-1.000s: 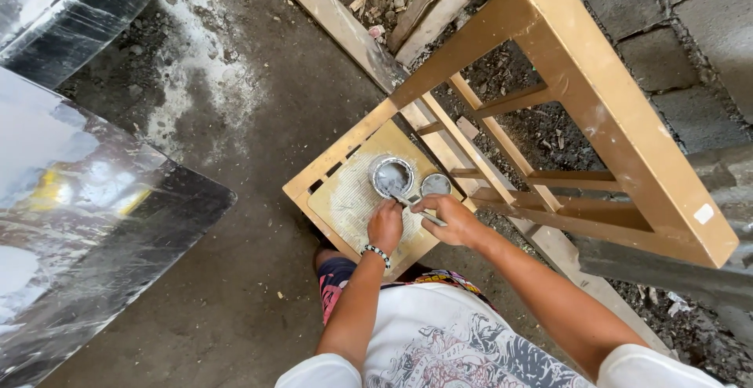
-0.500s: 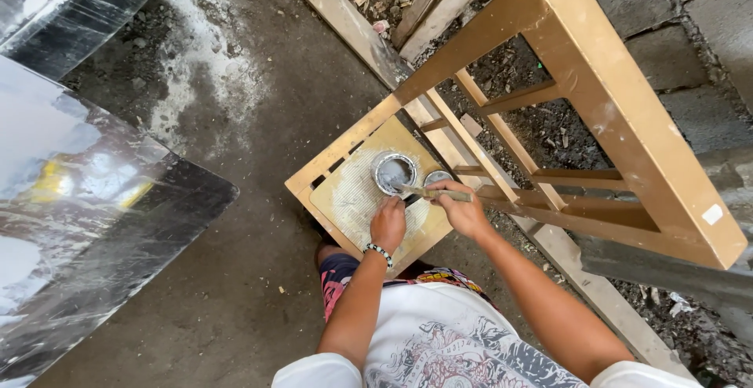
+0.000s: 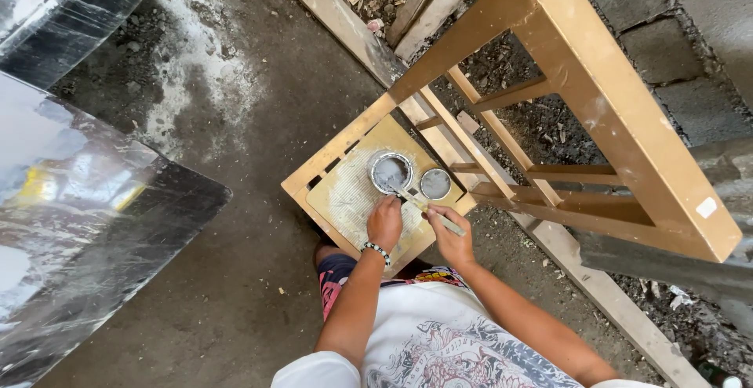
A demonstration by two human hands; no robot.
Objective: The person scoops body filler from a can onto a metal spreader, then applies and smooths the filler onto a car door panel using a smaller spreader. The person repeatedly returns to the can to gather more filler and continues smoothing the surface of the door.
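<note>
Can (image 3: 390,173): a small round tin, open on top, with grey stuff inside. It sits on the board, just past the left hand.
Lid (image 3: 434,185): a smaller round grey thing, just right of the can. It may be the can's lid or a second tin; too small to tell.
Stick (image 3: 430,211): thin and pale. One end is at the can's rim, the other end lies across the right hand.
Left hand (image 3: 384,223): it rests on the board, fingers bent, right by the can's near side. It may touch the can; I cannot tell if it grips it.
Right hand (image 3: 449,236): fingers closed round the stick, near its back end.
Board (image 3: 345,200): a flat tan board, smeared pale, low on a wooden frame (image 3: 596,105).
How the can would feel: I think it is hard and light, but the wet stuff could spill or make it slippery. Best to hold it by the side, low down, and keep it flat.
How the stick would feel: stiff and light. Hold the clean end.
Near by: a dark shiny sheet (image 3: 86,223) lies well off to the left on the floor (image 3: 235,278).
</note>
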